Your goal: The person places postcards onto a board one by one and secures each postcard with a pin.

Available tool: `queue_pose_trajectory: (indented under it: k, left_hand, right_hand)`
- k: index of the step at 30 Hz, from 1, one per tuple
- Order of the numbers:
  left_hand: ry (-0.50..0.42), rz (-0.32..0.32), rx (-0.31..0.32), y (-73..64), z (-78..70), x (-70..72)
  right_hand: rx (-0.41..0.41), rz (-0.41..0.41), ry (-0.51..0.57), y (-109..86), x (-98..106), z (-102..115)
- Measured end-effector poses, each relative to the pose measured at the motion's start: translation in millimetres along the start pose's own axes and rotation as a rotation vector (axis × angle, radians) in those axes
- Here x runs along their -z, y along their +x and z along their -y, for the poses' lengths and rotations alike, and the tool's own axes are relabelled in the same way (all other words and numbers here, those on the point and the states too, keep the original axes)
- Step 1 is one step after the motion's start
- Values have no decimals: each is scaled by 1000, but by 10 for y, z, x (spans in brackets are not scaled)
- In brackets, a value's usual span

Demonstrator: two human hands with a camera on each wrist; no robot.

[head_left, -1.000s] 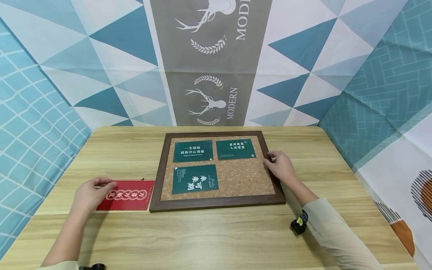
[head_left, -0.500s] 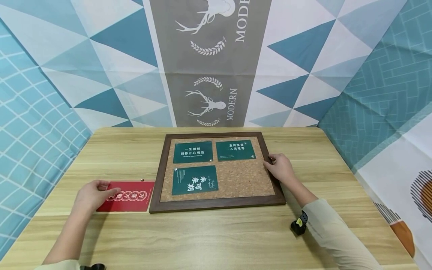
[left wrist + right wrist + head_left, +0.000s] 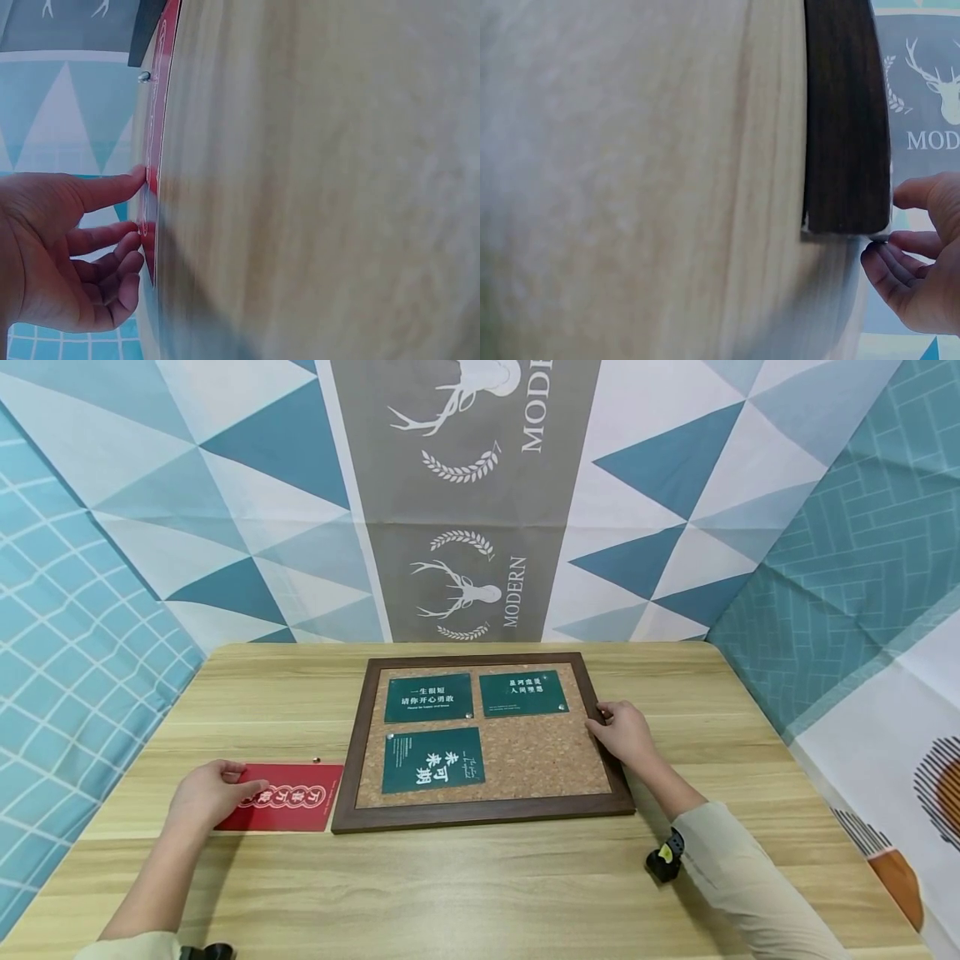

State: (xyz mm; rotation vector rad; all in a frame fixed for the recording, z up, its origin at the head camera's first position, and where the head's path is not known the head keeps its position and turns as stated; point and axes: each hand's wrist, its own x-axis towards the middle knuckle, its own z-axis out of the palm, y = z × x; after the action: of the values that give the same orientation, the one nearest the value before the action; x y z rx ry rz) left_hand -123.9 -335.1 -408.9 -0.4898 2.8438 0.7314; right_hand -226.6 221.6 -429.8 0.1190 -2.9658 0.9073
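Note:
A dark-framed cork board (image 3: pixel 553 752) lies flat on the table, bearing three green cards: one at upper left (image 3: pixel 429 698), one at upper right (image 3: pixel 522 693), one at lower left (image 3: pixel 433 760). Left of it lies a red card (image 3: pixel 300 806) with white Chinese lettering, flat and close to the frame. My left hand (image 3: pixel 204 795) touches this card's left end with thumb and fingertip, the fingers relaxed. On the board's right side my right hand (image 3: pixel 624 732) pinches the wooden frame (image 3: pixel 847 112), thumb on its face and a finger at its outer edge.
A small metallic pushpin (image 3: pixel 317 760) stands beside the red card's upper edge. Shiny pins (image 3: pixel 561 707) show on the green cards. The wooden table (image 3: pixel 420 893) meets patterned cloth walls (image 3: pixel 285 560) at the back and sides.
My left thumb has shifted slightly right and down over the red card. The right hand keeps its place on the frame, and the board has not visibly moved.

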Motion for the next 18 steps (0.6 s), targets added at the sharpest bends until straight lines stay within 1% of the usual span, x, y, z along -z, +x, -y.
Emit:
queue_pose_trajectory:
  k: [4, 9, 15, 18]
  left_hand:
    - [-6, 20, 31, -3, -15, 6]
    - [-41, 35, 23, -2, 4, 28]
    - [-75, 50, 34, 27, 58, 75]
    - [-94, 71, 19, 39, 95, 112]
  right_hand:
    - [0, 1, 1, -2, -1, 0]
    - [0, 0, -2, 2, -7, -2]
    - [11, -8, -4, 8, -7, -7]
    - [15, -9, -11, 14, -7, -14]
